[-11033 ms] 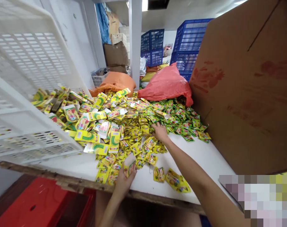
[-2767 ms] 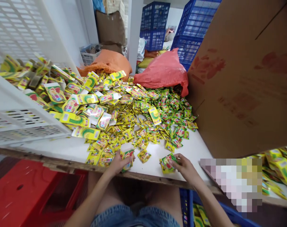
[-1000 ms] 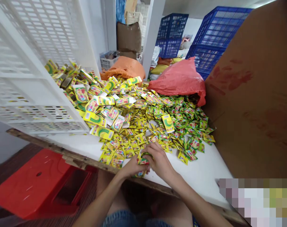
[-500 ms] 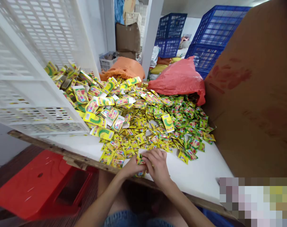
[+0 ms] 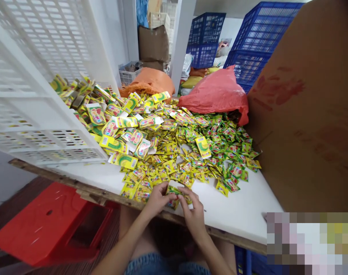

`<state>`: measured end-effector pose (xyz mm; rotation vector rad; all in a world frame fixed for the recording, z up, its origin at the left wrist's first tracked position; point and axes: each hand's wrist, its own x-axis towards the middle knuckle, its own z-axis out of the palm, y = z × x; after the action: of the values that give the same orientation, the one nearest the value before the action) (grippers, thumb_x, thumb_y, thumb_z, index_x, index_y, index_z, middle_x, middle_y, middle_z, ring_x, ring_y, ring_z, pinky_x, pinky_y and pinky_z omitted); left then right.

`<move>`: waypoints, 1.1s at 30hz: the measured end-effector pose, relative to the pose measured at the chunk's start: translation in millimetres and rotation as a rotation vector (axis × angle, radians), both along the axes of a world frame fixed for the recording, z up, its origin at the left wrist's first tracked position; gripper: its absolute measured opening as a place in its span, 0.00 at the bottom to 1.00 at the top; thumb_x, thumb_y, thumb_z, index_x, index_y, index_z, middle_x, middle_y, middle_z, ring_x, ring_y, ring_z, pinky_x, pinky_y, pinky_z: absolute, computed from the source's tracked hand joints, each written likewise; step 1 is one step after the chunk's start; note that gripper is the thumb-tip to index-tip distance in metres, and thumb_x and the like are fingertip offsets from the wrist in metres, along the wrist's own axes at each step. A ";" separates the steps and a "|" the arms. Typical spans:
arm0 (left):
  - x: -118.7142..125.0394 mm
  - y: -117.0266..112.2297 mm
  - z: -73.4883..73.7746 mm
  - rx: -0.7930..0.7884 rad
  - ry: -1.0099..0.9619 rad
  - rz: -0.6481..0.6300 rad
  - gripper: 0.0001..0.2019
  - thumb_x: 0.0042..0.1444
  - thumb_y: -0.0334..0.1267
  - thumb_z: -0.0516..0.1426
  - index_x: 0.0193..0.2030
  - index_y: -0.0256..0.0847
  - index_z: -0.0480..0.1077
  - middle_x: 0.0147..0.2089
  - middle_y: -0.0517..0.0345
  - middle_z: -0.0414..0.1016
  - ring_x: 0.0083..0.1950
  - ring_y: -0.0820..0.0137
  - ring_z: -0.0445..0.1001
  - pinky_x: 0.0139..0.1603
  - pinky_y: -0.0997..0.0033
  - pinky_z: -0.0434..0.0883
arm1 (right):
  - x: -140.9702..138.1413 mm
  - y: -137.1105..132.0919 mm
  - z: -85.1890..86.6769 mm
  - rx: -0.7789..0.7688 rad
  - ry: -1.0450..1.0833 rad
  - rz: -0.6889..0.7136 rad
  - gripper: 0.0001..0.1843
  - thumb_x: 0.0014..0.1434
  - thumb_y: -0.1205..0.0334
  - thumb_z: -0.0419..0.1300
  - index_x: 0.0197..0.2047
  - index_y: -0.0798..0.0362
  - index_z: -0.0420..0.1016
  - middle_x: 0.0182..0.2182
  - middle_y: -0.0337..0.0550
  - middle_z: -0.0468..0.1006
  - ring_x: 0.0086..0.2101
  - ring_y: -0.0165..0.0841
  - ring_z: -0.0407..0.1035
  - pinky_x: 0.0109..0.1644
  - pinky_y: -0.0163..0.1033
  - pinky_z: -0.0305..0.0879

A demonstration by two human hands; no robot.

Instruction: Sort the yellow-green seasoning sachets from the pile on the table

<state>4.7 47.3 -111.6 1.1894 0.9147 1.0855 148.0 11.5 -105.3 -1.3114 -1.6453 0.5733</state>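
My left hand (image 5: 156, 198) and my right hand (image 5: 193, 214) meet at the near edge of the white table (image 5: 242, 214). Both are closed on a small stack of yellow and green sachets (image 5: 174, 192) held between them. Just beyond lies a wide heap of loose sachets (image 5: 191, 152), yellow ones nearer the middle, greener ones to the right. Flattened yellow cartons (image 5: 116, 144) spill from the left side of the heap.
A white plastic crate (image 5: 33, 95) lies tipped on the table's left. A tall cardboard sheet (image 5: 311, 114) stands on the right. Orange (image 5: 151, 82) and red sacks (image 5: 219, 93) sit behind the heap, blue crates (image 5: 248, 42) farther back. A red stool (image 5: 47, 221) is below left.
My right hand, which gathered sachets on the right earlier, has joined my left hand. Both now draw the stack slightly toward the table's near edge.
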 end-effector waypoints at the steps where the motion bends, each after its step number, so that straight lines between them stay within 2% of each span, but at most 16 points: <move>1: -0.5 -0.7 1.5 0.007 0.004 0.000 0.17 0.42 0.42 0.63 0.37 0.35 0.69 0.34 0.56 0.74 0.38 0.66 0.71 0.40 0.71 0.67 | -0.9 1.8 3.1 0.005 -0.033 0.028 0.11 0.60 0.60 0.50 0.43 0.50 0.70 0.39 0.44 0.73 0.43 0.36 0.65 0.47 0.44 0.59; 4: -1.3 -5.0 8.3 0.022 0.001 0.002 0.17 0.43 0.41 0.62 0.39 0.36 0.68 0.38 0.54 0.74 0.42 0.65 0.71 0.45 0.68 0.66 | 1.2 9.9 18.9 0.015 -0.225 0.103 0.11 0.59 0.62 0.50 0.40 0.49 0.73 0.37 0.43 0.73 0.41 0.36 0.65 0.44 0.43 0.59; 7: -0.8 -12.1 13.4 0.011 -0.038 0.035 0.20 0.48 0.40 0.60 0.46 0.40 0.59 0.39 0.55 0.73 0.42 0.67 0.72 0.44 0.69 0.66 | 7.1 16.8 32.1 -0.018 -0.381 0.177 0.10 0.59 0.61 0.51 0.34 0.48 0.74 0.32 0.42 0.72 0.38 0.36 0.64 0.42 0.42 0.59; 10: 0.5 -18.1 12.7 0.010 -0.073 0.073 0.21 0.51 0.38 0.57 0.49 0.43 0.52 0.37 0.57 0.72 0.39 0.70 0.72 0.42 0.70 0.67 | 10.7 17.2 30.4 -0.061 -0.271 0.199 0.10 0.59 0.60 0.51 0.36 0.49 0.73 0.32 0.41 0.72 0.37 0.35 0.66 0.42 0.41 0.60; 13: 0.0 -19.4 9.3 0.040 -0.010 0.105 0.16 0.51 0.39 0.57 0.45 0.42 0.57 0.38 0.57 0.70 0.39 0.70 0.71 0.40 0.72 0.66 | 10.1 13.1 17.6 -0.100 -0.009 0.086 0.12 0.58 0.58 0.53 0.42 0.52 0.70 0.34 0.43 0.74 0.36 0.34 0.68 0.41 0.39 0.63; 16: -3.3 -17.1 8.6 0.090 0.157 0.109 0.08 0.51 0.40 0.57 0.36 0.39 0.65 0.33 0.59 0.69 0.35 0.71 0.69 0.37 0.74 0.65 | 6.5 10.8 9.1 -0.112 0.104 0.096 0.10 0.57 0.57 0.53 0.38 0.53 0.72 0.34 0.43 0.75 0.37 0.35 0.68 0.43 0.40 0.64; 18: -5.5 -15.4 9.8 0.134 0.238 0.108 0.07 0.51 0.40 0.57 0.32 0.39 0.69 0.32 0.58 0.69 0.35 0.70 0.68 0.38 0.73 0.65 | 3.3 11.8 8.7 -0.096 0.102 0.154 0.10 0.58 0.59 0.52 0.35 0.52 0.74 0.33 0.43 0.76 0.37 0.35 0.69 0.43 0.41 0.64; 20: -6.3 -14.6 11.2 0.175 0.223 0.141 0.06 0.51 0.39 0.56 0.31 0.39 0.70 0.35 0.56 0.71 0.40 0.68 0.69 0.44 0.71 0.65 | -0.1 13.6 9.6 -0.082 0.110 0.152 0.10 0.58 0.60 0.52 0.35 0.51 0.74 0.32 0.43 0.76 0.37 0.35 0.69 0.43 0.40 0.64; 23: -5.7 -14.8 12.3 0.165 0.060 0.191 0.08 0.52 0.37 0.56 0.40 0.42 0.69 0.40 0.55 0.72 0.44 0.67 0.70 0.47 0.68 0.65 | -3.3 14.9 8.9 -0.069 0.175 0.045 0.13 0.57 0.60 0.54 0.45 0.52 0.71 0.37 0.44 0.75 0.36 0.33 0.69 0.41 0.39 0.66; 25: -6.5 -15.6 13.5 0.162 0.016 0.172 0.10 0.52 0.36 0.56 0.42 0.42 0.68 0.40 0.55 0.73 0.44 0.67 0.71 0.47 0.67 0.66 | -2.8 13.9 7.7 -0.057 0.170 0.065 0.13 0.58 0.61 0.54 0.46 0.50 0.71 0.40 0.44 0.75 0.38 0.34 0.69 0.44 0.40 0.66; 28: -10.5 -17.3 18.0 0.218 0.101 0.121 0.06 0.52 0.36 0.56 0.36 0.40 0.72 0.41 0.52 0.74 0.46 0.65 0.71 0.50 0.66 0.65 | 0.8 10.8 7.8 -0.030 0.086 0.186 0.10 0.57 0.61 0.55 0.42 0.47 0.74 0.40 0.43 0.75 0.43 0.36 0.67 0.49 0.44 0.63; 33: -13.1 -21.6 27.2 0.234 0.192 0.151 0.06 0.52 0.37 0.56 0.35 0.40 0.73 0.40 0.52 0.75 0.46 0.65 0.71 0.50 0.67 0.65 | 2.8 7.0 12.5 -0.015 0.014 0.148 0.10 0.57 0.60 0.56 0.42 0.47 0.74 0.40 0.43 0.76 0.43 0.36 0.68 0.48 0.44 0.63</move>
<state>-8.5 25.8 -84.3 1.4556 1.0597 1.2400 150.8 18.5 -92.7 -1.2002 -1.7390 0.6820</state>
